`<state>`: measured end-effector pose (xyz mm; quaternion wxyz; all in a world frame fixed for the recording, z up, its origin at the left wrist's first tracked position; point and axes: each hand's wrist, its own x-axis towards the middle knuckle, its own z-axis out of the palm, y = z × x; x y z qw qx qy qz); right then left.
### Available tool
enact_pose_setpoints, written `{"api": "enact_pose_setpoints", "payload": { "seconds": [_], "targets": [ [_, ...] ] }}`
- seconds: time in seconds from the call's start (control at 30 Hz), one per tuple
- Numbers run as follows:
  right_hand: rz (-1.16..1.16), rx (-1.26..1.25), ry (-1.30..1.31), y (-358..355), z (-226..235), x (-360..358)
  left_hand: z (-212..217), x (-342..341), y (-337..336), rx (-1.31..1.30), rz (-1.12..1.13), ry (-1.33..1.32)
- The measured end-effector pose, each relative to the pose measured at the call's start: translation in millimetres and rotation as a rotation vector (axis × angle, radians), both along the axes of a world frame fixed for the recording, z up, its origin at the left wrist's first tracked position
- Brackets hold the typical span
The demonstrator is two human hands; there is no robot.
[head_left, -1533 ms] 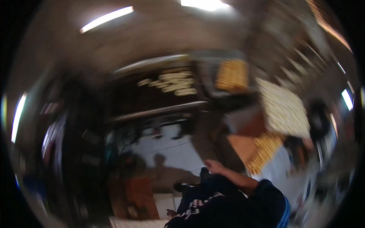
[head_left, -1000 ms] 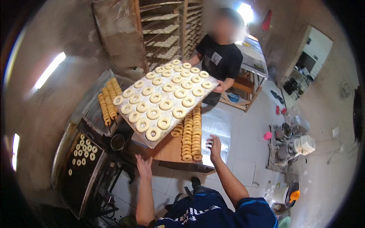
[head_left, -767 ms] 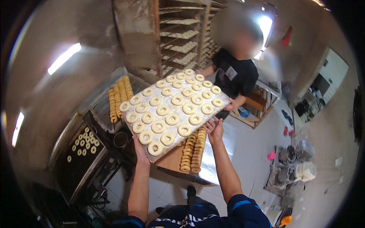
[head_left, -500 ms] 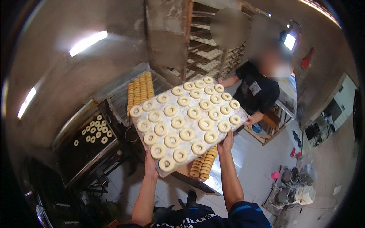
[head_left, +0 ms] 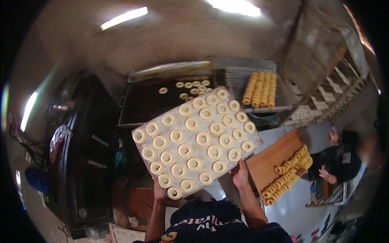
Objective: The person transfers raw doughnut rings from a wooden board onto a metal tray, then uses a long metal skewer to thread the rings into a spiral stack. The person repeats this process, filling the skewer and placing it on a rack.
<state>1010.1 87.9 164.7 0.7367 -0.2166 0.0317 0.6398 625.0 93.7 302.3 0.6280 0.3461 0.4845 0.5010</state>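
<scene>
A pale, flour-dusted board (head_left: 179, 120) is held up in front of me, tilted across the view. Several rows of raw dough rings (head_left: 179, 150) lie on it. My left hand (head_left: 159, 191) grips its near left edge. At the near right edge, my right hand (head_left: 240, 175) grips it too, thumb up along the side. Fingers of both hands pass under the board and are partly hidden. The board's far edge overlaps a wide dark fryer pan (head_left: 142, 105), where several pale rings (head_left: 196, 84) sit.
Right of the pan, golden fried rings (head_left: 259, 90) stand in rows on a wire tray. A brown board (head_left: 259, 162) at the right carries more stacked rings. Beyond it is a co-worker (head_left: 336, 160) in black. A loaded shelf rack (head_left: 324, 97) stands far right, a dark cabinet (head_left: 91, 133) left.
My view has turned left with the board, which now overlaps the fryer pan. The co-worker's hands, at the board's far right corner before, are now off it.
</scene>
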Motion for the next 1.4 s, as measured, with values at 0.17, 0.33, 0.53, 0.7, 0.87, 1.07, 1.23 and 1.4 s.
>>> {"api": "enact_pose_setpoints", "payload": {
  "seconds": [0.17,0.33,0.53,0.7,0.87,1.07,1.23,1.4],
  "targets": [
    [0.639,-0.016,-0.649,-23,13,153,-16,109,-116,-0.003,0.361,-0.154],
    [0.258,0.326,-1.997,38,77,298,-26,251,-170,0.181,0.534,-0.189],
    [-0.018,0.913,-2.179,314,194,256,-24,301,-131,0.180,0.606,-0.304],
    [0.346,1.318,-2.543,480,214,110,-11,239,-90,-0.002,0.737,-0.279],
    [0.434,1.806,-2.349,544,207,72,-17,215,-77,-0.140,0.833,-0.262],
    [0.358,1.829,-2.536,602,223,67,-19,205,-63,-0.152,0.866,-0.359],
    [0.386,1.430,-2.689,610,241,59,-5,198,-35,-0.166,0.910,-0.335],
    [0.309,1.872,-2.258,571,200,22,8,210,-8,-0.106,0.896,-0.337]
  ]
}}
